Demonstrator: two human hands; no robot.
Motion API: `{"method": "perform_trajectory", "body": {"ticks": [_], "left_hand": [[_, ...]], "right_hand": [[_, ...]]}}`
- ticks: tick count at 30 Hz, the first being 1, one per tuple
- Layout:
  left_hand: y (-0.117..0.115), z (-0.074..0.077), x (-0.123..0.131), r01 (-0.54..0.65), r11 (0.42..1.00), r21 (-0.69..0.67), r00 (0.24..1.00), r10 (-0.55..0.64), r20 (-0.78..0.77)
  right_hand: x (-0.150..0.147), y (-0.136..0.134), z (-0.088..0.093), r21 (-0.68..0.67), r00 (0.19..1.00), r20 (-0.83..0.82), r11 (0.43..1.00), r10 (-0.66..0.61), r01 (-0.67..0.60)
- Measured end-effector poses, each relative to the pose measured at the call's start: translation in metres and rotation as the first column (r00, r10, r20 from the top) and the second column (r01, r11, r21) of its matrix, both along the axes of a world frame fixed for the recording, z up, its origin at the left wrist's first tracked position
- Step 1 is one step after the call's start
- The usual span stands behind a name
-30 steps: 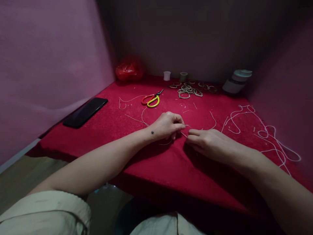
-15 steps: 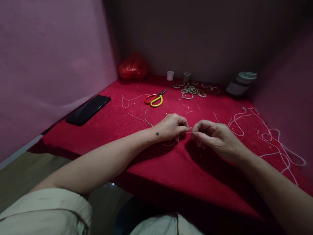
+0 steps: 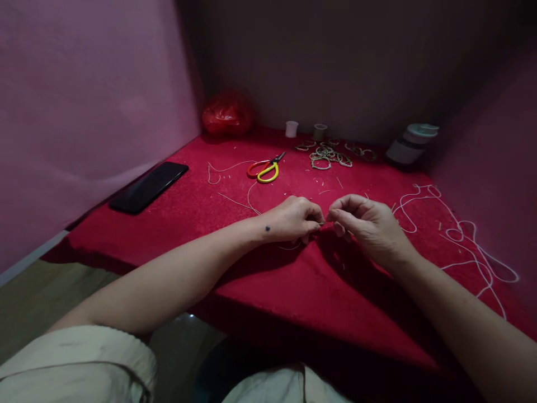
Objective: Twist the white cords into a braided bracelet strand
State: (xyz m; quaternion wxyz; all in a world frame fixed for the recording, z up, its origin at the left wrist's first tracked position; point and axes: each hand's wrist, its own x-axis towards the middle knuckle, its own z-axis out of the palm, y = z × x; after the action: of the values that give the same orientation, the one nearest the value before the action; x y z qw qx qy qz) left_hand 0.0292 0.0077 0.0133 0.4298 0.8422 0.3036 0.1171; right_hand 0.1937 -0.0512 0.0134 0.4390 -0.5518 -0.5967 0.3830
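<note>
My left hand rests low over the red cloth, thumb and forefinger pinched on a thin cord. The pale cord trails out from behind that hand to the left, and a small end of it shows at the fingertips. Just to the right, my right hand faces it with thumb and forefinger pressed together in a pinch. The strand in this pinch is too fine to see clearly. A narrow gap separates the two hands' fingertips. Scissors with one red and one yellow handle lie beyond my left hand.
Green-and-white beaded loops lie at the back beside a white cup and a greenish cup. A lidded jar, loose white cord, a black phone and a red plastic bag surround the work. Tiny clippings dot the cloth.
My right fingertips have risen slightly, and the strands seen between the hands before are now hardly visible. My left hand has stayed nearly in place. The view has shifted slightly.
</note>
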Motion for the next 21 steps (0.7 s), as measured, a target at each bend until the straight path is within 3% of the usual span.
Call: {"method": "perform_trajectory", "body": {"ticks": [5,12,21], "left_hand": [[0.001,-0.001,0.000,-0.023,1.000,0.001,0.999,0.023,0.022],[0.004,-0.001,0.000,-0.088,0.972,-0.220,0.994,0.099,0.041],[0.008,-0.001,-0.001,-0.161,0.945,-0.283,0.985,0.173,0.017]], "right_hand": [[-0.003,0.004,0.000,0.010,0.997,-0.070,0.999,-0.045,0.046],[-0.006,0.024,-0.007,-0.039,0.963,-0.263,0.998,-0.057,0.048],[-0.004,0.027,-0.010,-0.035,0.985,-0.168,0.999,-0.041,0.035]]}}
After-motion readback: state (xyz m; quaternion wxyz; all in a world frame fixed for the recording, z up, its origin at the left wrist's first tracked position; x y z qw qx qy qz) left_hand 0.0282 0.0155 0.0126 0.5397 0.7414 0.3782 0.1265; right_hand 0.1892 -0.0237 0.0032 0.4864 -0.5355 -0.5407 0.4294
